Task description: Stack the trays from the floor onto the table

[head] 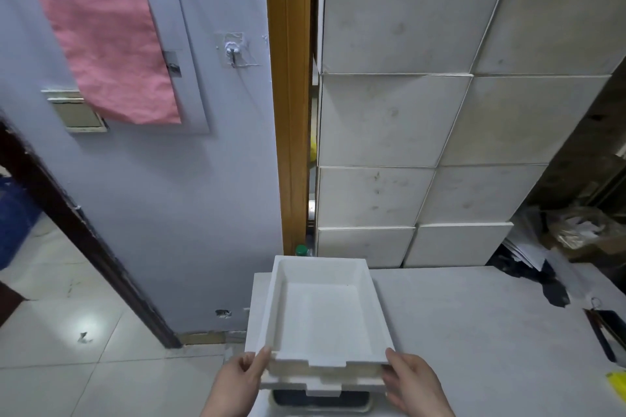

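A white foam tray [323, 311] sits on top of another white foam tray [321, 384], whose front lip shows just beneath it. The stack rests at the left end of the grey table [474, 332]. My left hand [242, 379] grips the near left corner of the stack, thumb on the top tray's rim. My right hand [411, 382] grips the near right corner in the same way. A dark object with a pale rim [320, 399] shows under the stack's front edge; what it is cannot be told.
A tiled wall [406, 132] stands behind the table and a wooden door frame [291, 112] to its left. A green bottle cap [301, 250] pokes up behind the trays. Dark bags and papers [542, 267] lie on the table's right. Tiled floor [84, 349] spreads to the left.
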`<move>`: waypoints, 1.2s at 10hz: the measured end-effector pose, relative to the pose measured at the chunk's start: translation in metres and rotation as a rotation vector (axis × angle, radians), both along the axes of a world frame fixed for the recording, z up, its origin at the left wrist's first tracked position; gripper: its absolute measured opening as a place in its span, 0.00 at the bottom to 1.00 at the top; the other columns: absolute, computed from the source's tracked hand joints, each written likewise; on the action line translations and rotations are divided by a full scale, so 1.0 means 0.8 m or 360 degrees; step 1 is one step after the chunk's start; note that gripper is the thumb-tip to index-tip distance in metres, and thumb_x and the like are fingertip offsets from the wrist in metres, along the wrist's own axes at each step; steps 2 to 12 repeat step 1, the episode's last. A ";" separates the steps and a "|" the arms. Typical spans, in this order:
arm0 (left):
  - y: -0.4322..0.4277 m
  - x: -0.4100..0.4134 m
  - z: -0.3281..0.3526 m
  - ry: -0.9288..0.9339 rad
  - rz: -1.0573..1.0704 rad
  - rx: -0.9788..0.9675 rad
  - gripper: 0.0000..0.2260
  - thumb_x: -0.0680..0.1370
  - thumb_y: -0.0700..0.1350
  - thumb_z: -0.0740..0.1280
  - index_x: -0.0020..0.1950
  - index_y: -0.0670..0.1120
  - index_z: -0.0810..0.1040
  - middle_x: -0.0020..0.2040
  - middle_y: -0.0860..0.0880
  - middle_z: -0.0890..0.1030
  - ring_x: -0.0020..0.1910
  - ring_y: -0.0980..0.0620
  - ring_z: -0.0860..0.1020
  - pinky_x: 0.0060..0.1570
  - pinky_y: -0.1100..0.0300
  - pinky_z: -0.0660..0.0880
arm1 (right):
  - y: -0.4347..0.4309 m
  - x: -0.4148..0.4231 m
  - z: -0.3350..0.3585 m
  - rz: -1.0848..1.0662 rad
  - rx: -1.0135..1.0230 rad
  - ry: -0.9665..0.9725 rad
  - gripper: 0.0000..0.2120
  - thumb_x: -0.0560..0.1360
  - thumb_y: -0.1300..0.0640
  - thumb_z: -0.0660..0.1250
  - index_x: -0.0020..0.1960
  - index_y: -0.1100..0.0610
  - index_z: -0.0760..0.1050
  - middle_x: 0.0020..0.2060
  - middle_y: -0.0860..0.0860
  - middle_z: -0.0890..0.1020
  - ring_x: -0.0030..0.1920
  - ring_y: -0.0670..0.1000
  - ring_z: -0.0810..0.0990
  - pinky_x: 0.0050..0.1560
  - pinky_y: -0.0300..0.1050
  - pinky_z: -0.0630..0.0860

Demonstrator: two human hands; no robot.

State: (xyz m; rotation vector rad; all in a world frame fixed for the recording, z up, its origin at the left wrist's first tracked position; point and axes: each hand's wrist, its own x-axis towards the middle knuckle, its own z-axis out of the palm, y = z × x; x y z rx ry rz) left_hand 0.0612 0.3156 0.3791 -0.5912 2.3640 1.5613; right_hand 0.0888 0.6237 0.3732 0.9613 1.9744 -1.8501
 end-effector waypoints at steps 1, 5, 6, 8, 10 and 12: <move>0.002 0.020 0.005 -0.0029 0.0075 0.0019 0.22 0.78 0.55 0.70 0.28 0.46 0.72 0.25 0.55 0.70 0.27 0.51 0.66 0.36 0.56 0.66 | -0.001 0.010 0.011 0.0008 -0.0064 0.0080 0.16 0.71 0.46 0.71 0.38 0.58 0.75 0.35 0.55 0.77 0.41 0.53 0.76 0.44 0.50 0.72; 0.002 0.020 0.005 -0.0029 0.0075 0.0019 0.22 0.78 0.55 0.70 0.28 0.46 0.72 0.25 0.55 0.70 0.27 0.51 0.66 0.36 0.56 0.66 | -0.001 0.010 0.011 0.0008 -0.0064 0.0080 0.16 0.71 0.46 0.71 0.38 0.58 0.75 0.35 0.55 0.77 0.41 0.53 0.76 0.44 0.50 0.72; 0.002 0.020 0.005 -0.0029 0.0075 0.0019 0.22 0.78 0.55 0.70 0.28 0.46 0.72 0.25 0.55 0.70 0.27 0.51 0.66 0.36 0.56 0.66 | -0.001 0.010 0.011 0.0008 -0.0064 0.0080 0.16 0.71 0.46 0.71 0.38 0.58 0.75 0.35 0.55 0.77 0.41 0.53 0.76 0.44 0.50 0.72; 0.002 0.020 0.005 -0.0029 0.0075 0.0019 0.22 0.78 0.55 0.70 0.28 0.46 0.72 0.25 0.55 0.70 0.27 0.51 0.66 0.36 0.56 0.66 | -0.001 0.010 0.011 0.0008 -0.0064 0.0080 0.16 0.71 0.46 0.71 0.38 0.58 0.75 0.35 0.55 0.77 0.41 0.53 0.76 0.44 0.50 0.72; 0.002 0.020 0.005 -0.0029 0.0075 0.0019 0.22 0.78 0.55 0.70 0.28 0.46 0.72 0.25 0.55 0.70 0.27 0.51 0.66 0.36 0.56 0.66 | -0.001 0.010 0.011 0.0008 -0.0064 0.0080 0.16 0.71 0.46 0.71 0.38 0.58 0.75 0.35 0.55 0.77 0.41 0.53 0.76 0.44 0.50 0.72; 0.002 0.020 0.005 -0.0029 0.0075 0.0019 0.22 0.78 0.55 0.70 0.28 0.46 0.72 0.25 0.55 0.70 0.27 0.51 0.66 0.36 0.56 0.66 | -0.001 0.010 0.011 0.0008 -0.0064 0.0080 0.16 0.71 0.46 0.71 0.38 0.58 0.75 0.35 0.55 0.77 0.41 0.53 0.76 0.44 0.50 0.72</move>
